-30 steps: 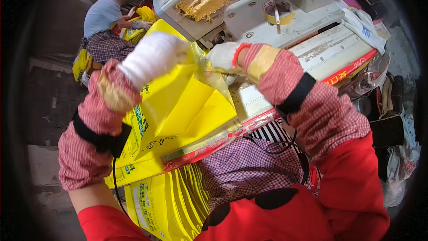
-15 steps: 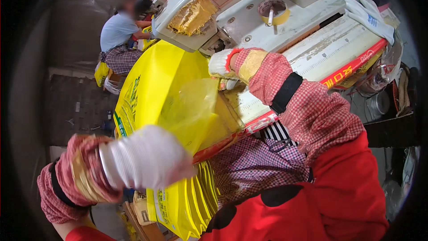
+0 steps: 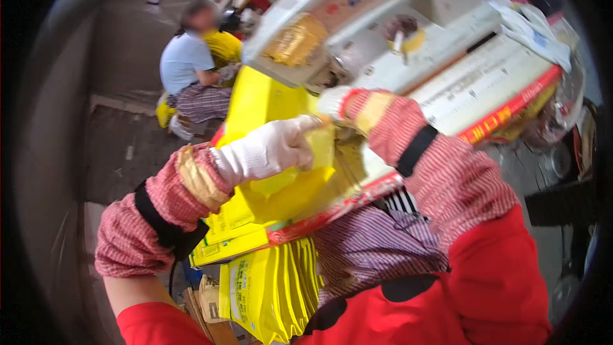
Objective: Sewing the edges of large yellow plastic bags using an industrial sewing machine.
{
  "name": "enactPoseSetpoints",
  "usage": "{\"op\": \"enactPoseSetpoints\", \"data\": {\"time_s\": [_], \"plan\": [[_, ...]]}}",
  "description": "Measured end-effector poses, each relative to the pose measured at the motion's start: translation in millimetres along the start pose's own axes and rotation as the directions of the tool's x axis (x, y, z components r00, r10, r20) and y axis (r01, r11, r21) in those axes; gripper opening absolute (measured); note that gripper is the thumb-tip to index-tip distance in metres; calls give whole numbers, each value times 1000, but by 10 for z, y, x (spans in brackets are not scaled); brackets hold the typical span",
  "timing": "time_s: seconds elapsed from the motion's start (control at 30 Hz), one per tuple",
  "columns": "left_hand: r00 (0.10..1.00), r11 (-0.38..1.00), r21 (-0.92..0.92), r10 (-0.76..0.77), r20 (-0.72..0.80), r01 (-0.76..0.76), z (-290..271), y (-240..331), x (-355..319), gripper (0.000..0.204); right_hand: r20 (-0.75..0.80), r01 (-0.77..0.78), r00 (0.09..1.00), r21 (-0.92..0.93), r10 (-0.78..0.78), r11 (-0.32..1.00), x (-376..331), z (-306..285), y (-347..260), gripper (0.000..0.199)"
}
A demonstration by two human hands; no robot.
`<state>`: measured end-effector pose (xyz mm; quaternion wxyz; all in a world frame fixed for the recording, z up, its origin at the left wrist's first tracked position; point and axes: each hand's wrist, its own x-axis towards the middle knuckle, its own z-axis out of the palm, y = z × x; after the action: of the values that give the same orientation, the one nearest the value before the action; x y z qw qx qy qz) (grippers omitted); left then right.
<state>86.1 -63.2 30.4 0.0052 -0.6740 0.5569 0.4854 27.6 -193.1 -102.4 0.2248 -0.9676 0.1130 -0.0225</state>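
My left hand (image 3: 271, 149), in a white glove with a red checked sleeve cover, grips the top of a yellow plastic bag (image 3: 281, 185) lying on the white work surface (image 3: 472, 83) with a red front edge. My right hand (image 3: 332, 101), also gloved in white, is mostly hidden behind its sleeve and reaches to the bag's top under the head of a white machine (image 3: 357, 13). I cannot see what its fingers hold.
More yellow bags (image 3: 268, 287) stand stacked below the table's edge by my lap. A person in a light shirt (image 3: 185, 64) sits on the floor at the upper left beside other yellow bags. A white cloth (image 3: 536, 32) lies on the far right of the surface.
My left hand has come up from low at the left and taken hold of the yellow bag near my right hand. The right hand has stayed by the machine.
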Motion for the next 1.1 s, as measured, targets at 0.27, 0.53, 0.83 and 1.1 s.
{"op": "enactPoseSetpoints", "data": {"time_s": [0.27,0.53,0.83,1.1], "plan": [[875,597,791,-446,190,133,-140,567,-513,52,93,135,989,-265,-114,955,-120,6,25,19],[941,407,848,150,303,-338,694,85,-388,17,-204,-222,959,-118,195,968,-294,79,-274,25],[941,545,768,153,303,-336,1312,247,248,21,-95,19,995,111,-9,994,-285,1278,-172,32],[983,602,786,-13,182,-138,940,490,-368,24,-168,330,923,-115,-346,937,-594,150,-658,22]]}}
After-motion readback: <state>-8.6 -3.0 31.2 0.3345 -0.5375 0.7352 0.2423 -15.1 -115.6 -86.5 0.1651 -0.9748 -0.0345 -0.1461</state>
